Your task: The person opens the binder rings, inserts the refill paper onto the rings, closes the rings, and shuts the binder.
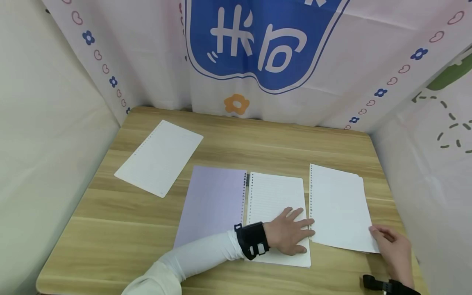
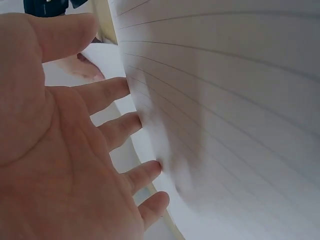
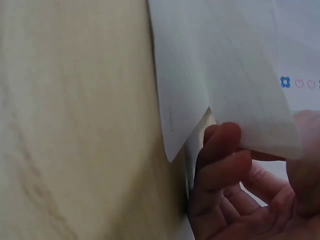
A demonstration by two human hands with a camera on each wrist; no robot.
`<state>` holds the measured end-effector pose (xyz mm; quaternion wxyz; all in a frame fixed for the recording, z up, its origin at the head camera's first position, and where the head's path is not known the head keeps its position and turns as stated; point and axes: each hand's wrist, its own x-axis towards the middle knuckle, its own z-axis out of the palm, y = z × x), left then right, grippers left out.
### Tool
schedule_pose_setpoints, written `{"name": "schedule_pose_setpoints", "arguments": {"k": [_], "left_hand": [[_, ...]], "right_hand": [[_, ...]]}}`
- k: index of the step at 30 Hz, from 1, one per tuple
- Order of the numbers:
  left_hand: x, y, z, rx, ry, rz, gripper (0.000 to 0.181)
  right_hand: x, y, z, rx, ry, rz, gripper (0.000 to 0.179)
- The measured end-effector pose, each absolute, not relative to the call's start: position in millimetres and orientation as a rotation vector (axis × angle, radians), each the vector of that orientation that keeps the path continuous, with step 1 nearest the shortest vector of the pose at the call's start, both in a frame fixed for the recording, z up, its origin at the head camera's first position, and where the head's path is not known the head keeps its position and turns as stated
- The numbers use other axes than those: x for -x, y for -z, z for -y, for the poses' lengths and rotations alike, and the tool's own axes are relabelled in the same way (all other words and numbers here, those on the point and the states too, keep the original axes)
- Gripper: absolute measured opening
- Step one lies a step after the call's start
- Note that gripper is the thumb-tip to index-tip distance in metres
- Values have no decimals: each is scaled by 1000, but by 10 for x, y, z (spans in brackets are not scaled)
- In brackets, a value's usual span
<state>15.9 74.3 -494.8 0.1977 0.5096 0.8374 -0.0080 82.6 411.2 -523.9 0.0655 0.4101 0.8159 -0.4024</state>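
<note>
My left hand lies with its fingers spread over the lined page of a loose-leaf notebook, fingertips at the page's right edge. In the left wrist view the palm of this hand faces the ruled lines. The notebook's lilac cover lies flat on the left, with punched holes along the middle. At the far right, my right hand pinches the lower right corner of the white hole-punched paper. The right wrist view shows a sheet's corner raised between thumb and fingers, over another sheet's corner.
A single hole-punched white sheet lies slanted at the back left of the wooden table. A printed cloth hangs behind the table's rear edge, and pale cloth flanks both sides. Black straps circle my wrists.
</note>
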Motion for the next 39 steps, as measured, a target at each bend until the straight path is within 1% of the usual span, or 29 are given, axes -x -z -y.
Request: {"name": "schedule_pose_setpoints", "arguments": {"k": [2, 7, 9, 12, 17, 21, 23, 27, 32, 35, 39], "left_hand": [[-139, 4963, -737, -1421, -40, -2331, 58], [-67, 5024, -706, -1377, -322, -2361, 65], [-31, 5032, -669, -1326, -447, -2383, 68], [25, 5014, -584, -1203, -646, -2386, 64], [115, 4972, -454, -917, -986, -2302, 52], [185, 4989, -359, -640, -1238, -2158, 46], [222, 5018, -311, -549, -1331, -2111, 44], [299, 5078, -179, -467, -1398, -2135, 39], [326, 5114, 41, -404, -1426, -2164, 27], [307, 5106, 177, -390, -1434, -2154, 29], [260, 5079, 350, -386, -1424, -2130, 26]], "right_hand": [[-847, 5240, -4145, -1258, 1306, -2411, 37], [-879, 5195, -4177, -1341, 1537, -2238, 12], [-885, 5160, -4169, -1356, 1632, -2152, 8], [-906, 5099, -4122, -1322, 1847, -1999, 3], [-928, 5036, -3924, -1163, 2082, -1907, 10], [-910, 5032, -3687, -1102, 2104, -1931, 10], [-916, 5031, -3585, -1048, 2104, -1949, 9], [-910, 5042, -3411, -893, 2102, -1969, 11], [-871, 5069, -3234, -757, 2056, -1985, 9], [-838, 5073, -3135, -712, 2015, -1992, 7], [-784, 5071, -2994, -634, 1969, -2022, 14]]}}
